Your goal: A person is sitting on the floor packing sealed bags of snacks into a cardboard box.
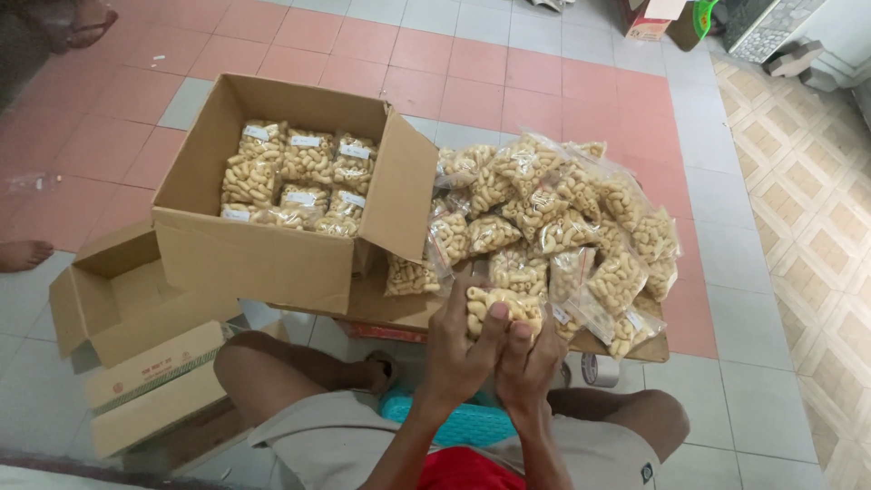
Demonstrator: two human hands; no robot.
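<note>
Both hands hold one clear plastic bag of pale, curled snacks (502,307) in front of my knees. My left hand (461,349) grips its left side with the thumb on top. My right hand (528,363) clasps its right side from below. Just beyond it lies a heap of several similar snack bags (553,218) on a flattened cardboard sheet (390,304). To the left stands an open brown cardboard box (263,254) with several of the same bags (295,177) packed in rows inside.
A smaller empty open carton (136,318) sits at the lower left. A roll of tape (600,369) lies by my right knee. Another person's foot (23,254) shows at the left edge. The floor is red and grey tile, with patterned tiles at the right.
</note>
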